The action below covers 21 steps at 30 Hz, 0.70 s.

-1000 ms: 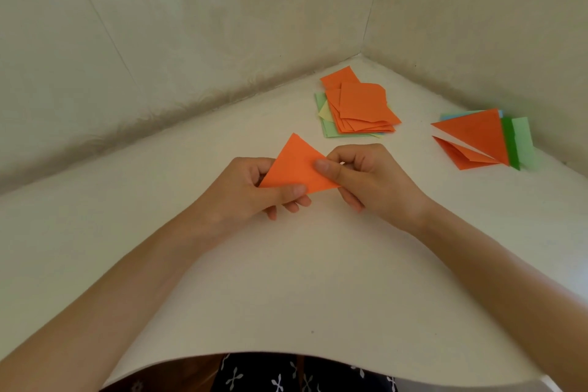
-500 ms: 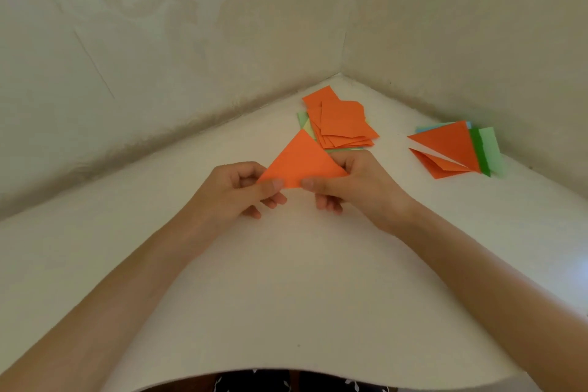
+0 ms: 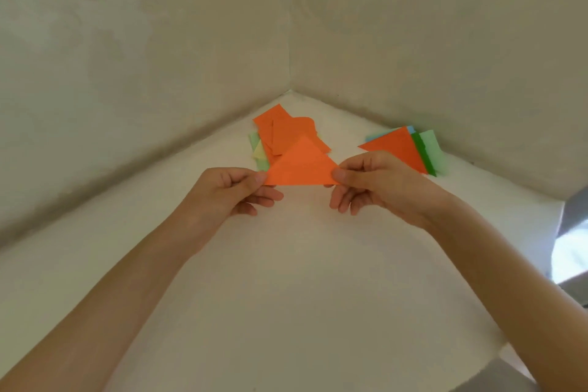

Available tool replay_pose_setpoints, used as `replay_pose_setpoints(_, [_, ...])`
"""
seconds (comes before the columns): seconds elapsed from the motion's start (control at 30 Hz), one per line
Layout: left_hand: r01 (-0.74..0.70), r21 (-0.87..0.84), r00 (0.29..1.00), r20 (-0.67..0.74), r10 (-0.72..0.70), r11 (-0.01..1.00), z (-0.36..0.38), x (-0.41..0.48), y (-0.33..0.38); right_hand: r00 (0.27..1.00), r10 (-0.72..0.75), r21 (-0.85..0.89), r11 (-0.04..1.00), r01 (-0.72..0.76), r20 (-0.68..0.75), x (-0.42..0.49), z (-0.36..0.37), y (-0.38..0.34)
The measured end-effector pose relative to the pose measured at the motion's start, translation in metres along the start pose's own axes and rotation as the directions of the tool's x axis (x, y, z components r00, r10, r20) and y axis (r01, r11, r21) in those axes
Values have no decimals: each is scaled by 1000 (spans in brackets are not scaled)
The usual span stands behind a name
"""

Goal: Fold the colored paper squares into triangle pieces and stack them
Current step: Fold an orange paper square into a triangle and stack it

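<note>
Orange triangle (image 3: 300, 165) spans between left hand (image 3: 230, 192) and right hand (image 3: 378, 183), corners pinched.

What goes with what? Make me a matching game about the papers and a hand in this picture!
Column 1
1. orange triangle
2. pile of paper squares
3. stack of folded pieces
4. left hand

Column 2
A. lies flat on the far right, with dark green and light green edges showing
B. pinches the triangle's left corner
C. held by two corners
D. lies flat behind the triangle, mostly orange

Pairs: 1-C, 2-D, 3-A, 4-B
</note>
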State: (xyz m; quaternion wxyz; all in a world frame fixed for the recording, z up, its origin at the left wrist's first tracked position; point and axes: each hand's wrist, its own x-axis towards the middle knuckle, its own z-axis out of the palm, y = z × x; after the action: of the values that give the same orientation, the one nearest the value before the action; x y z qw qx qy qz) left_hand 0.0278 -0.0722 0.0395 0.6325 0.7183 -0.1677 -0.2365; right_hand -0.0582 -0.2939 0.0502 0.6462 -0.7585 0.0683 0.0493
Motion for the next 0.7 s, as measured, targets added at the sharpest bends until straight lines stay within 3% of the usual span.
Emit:
replay_pose_setpoints(0.1, [-63,101,998,-23,66,993,14,13,-3,989,-31,-191,982,3,-146,-15,-23,11])
replay_pose_setpoints(0.17, [-102,164,994,-16,106,981,24,19,-7,947,-90,-221,975,21,-309,-22,-35,21])
replay_pose_setpoints(0.23, [-141,201,990,4,144,969,34,23,-10,818,-161,-175,982,75,-553,-23,-51,28])
replay_pose_setpoints(0.3, [-173,209,985,30,171,963,45,25,-11,688,-208,-292,956,-5,-695,-17,-68,35])
replay_pose_setpoints(0.4, [-199,207,980,43,195,958,55,26,-13,650,-169,-502,783,-368,-741,-8,-77,49])
replay_pose_setpoints(0.53, [-226,213,974,33,224,950,53,25,-17,595,-216,-608,515,-604,-774,-4,-71,53])
replay_pose_setpoints(0.6, [-229,212,973,30,228,950,52,25,-17,600,-324,-682,377,-627,-731,-2,-69,54])
replay_pose_setpoints(0.63, [-230,213,973,28,229,950,53,25,-17,600,-415,-729,360,-582,-684,-2,-68,55])
replay_pose_setpoints(0.7, [-230,211,973,24,230,950,53,24,-17,610,-614,-865,349,-359,-501,-3,-67,56])
